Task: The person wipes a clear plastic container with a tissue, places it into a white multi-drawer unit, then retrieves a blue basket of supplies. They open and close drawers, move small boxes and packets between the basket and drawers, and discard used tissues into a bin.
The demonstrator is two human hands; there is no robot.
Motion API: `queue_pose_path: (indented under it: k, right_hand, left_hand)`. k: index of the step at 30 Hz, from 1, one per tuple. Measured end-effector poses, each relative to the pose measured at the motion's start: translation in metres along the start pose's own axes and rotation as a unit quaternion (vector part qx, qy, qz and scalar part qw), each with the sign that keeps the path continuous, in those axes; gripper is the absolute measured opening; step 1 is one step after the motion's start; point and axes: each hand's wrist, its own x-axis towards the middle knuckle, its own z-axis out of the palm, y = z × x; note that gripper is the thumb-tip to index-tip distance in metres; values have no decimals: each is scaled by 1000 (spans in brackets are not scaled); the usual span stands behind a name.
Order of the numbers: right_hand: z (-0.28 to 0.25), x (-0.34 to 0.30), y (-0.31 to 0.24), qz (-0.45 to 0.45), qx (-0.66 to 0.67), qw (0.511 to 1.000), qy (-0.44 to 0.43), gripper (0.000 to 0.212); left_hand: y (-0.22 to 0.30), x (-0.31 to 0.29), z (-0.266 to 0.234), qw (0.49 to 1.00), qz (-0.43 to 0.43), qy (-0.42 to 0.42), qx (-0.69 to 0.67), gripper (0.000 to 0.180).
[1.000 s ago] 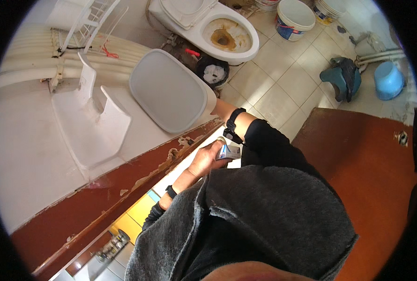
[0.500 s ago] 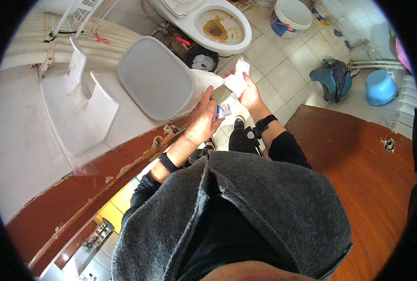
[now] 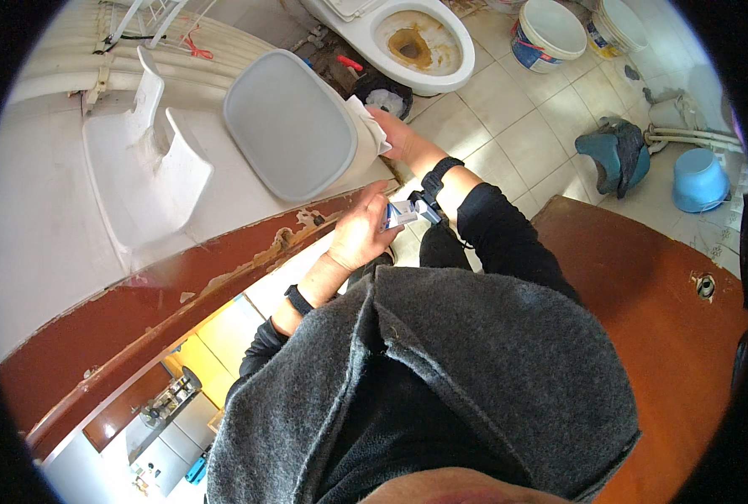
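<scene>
Gripping a blue-and-white carton in the left hand, near the red-brown ledge; holding white paper, probably tissue, in the right hand, beside the grey-topped container. Wearing black straps on both wrists.

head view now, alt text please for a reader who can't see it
A person's right hand holds white paper beside a grey-topped white container, while the left hand holds a small box. Beyond are a stained toilet and buckets.
</scene>
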Motion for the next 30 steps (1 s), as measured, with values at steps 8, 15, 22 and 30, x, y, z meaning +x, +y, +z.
queue_pose_path:
  k: [8, 15, 22, 30]
  right_hand:
    - [-40, -27, -6, 46, -108, 991, -56, 19]
    - [-26, -42, 0, -102, 88, 991, 2, 22]
    - [-56, -36, 20, -185, 234, 953, 61, 29]
    - [-137, -140, 12, -160, 83, 906, 382, 29]
  left_hand:
    - [-1, 5, -4, 1000, -12, 23, 7, 45]
    - [0, 11, 6, 999, 15, 31, 11, 45]
    - [-2, 6, 3, 999, 30, 40, 12, 47]
    - [-6, -40, -14, 998, 22, -65, 11, 51]
